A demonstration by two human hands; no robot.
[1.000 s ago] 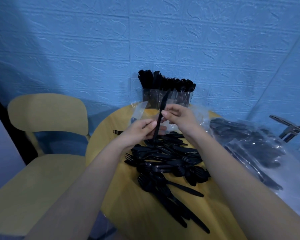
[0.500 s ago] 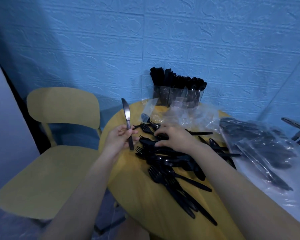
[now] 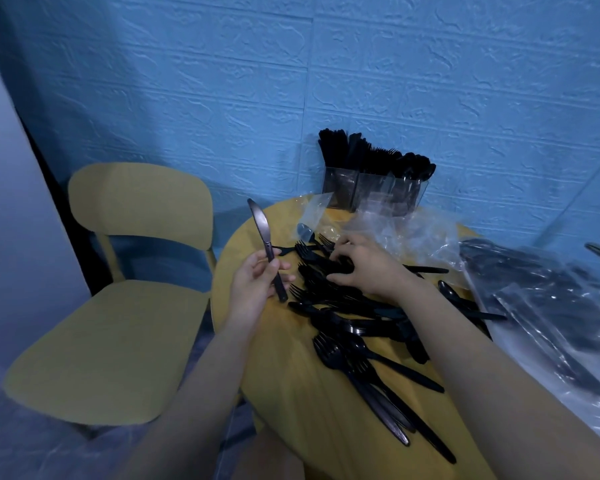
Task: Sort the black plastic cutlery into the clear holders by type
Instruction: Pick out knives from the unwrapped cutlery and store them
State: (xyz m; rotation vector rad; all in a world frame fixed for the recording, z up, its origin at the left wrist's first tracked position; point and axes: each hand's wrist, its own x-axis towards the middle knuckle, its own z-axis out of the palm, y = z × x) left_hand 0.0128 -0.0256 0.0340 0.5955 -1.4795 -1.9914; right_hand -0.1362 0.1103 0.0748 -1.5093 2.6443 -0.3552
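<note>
A plain indoor corner, perhaps a small eating area: a round yellow table (image 3: 291, 393) against a blue brick-patterned wall (image 3: 326, 81), a yellow chair (image 3: 118, 323) beside it.

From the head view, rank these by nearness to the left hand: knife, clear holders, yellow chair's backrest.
1. Knife: held in the left hand.
2. Yellow chair's backrest: left, behind.
3. Clear holders: far right, against the wall.

A black knife (image 3: 266, 247) is held upright by the left hand (image 3: 255, 289). The cutlery pile (image 3: 354, 313) on the yellow counter (image 3: 291, 393) is touched by the right hand (image 3: 368, 268), far clear holders (image 3: 374, 195) behind.
</note>
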